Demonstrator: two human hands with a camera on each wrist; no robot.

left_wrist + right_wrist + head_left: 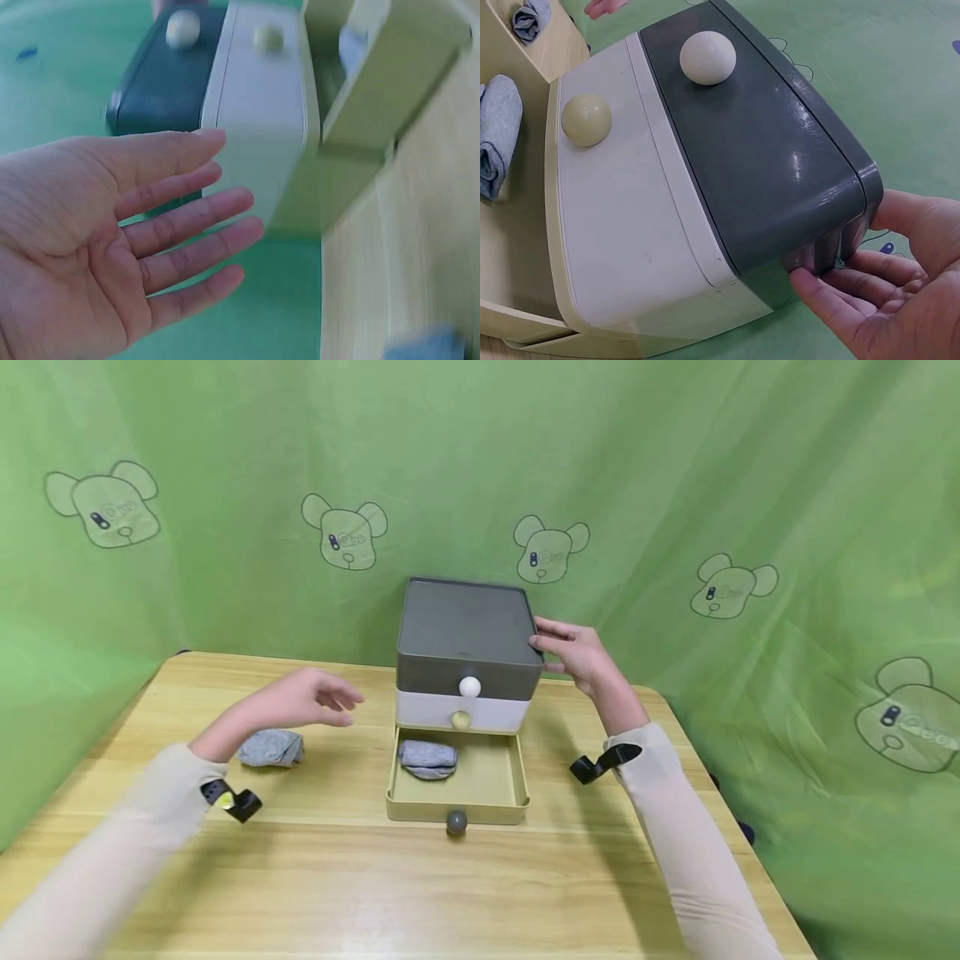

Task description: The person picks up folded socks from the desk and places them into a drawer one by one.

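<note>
A three-tier drawer box [468, 622] stands toward the back of the table, with a dark grey top tier, a white middle tier and a beige bottom drawer [491, 811] pulled out. One rolled grey-blue cloth [427, 758] lies at the left inside that drawer. My right hand [577, 652] touches the right side of the dark tier, thumb at its upper edge and fingers against the side wall [814, 255]. In the air left of the box is my left hand [300, 700], fingers spread and loosely extended, holding nothing. Below its wrist lies a second grey-blue cloth [272, 748].
The wooden table [300, 877] reaches a green curtain [247, 593] hanging behind and on both sides. A white knob [469, 687], a pale yellow knob [461, 720] and a grey knob [456, 822] stick out from the drawer fronts.
</note>
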